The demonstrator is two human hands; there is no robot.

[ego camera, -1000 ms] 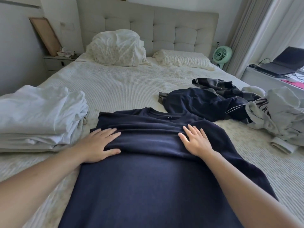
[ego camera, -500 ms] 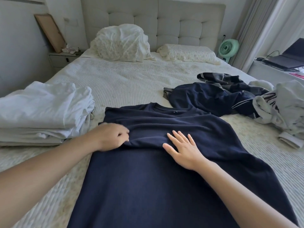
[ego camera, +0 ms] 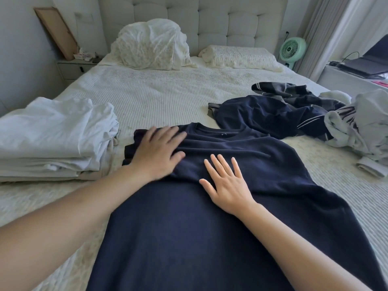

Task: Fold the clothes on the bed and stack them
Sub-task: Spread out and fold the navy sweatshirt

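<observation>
Under both palms lies the navy T-shirt (ego camera: pixel 210 217): left hand (ego camera: pixel 156 152) and right hand (ego camera: pixel 227 183) press flat, fingers straight, gripping nothing. Left of the hands sits a folded white stack (ego camera: pixel 52 139); right of them, unfolded clothes (ego camera: pixel 294 114) await on the bed (ego camera: pixel 168 91)

1. T-shirt (ego camera: pixel 210 217): plain navy.
2. Folded stack (ego camera: pixel 52 139): white.
3. Bed cover (ego camera: pixel 168 95): cream, fine ribbed stripes.
4. Crumpled garment (ego camera: pixel 273 118): navy, thin white lines.
5. Fan (ego camera: pixel 292 49): mint green.
</observation>
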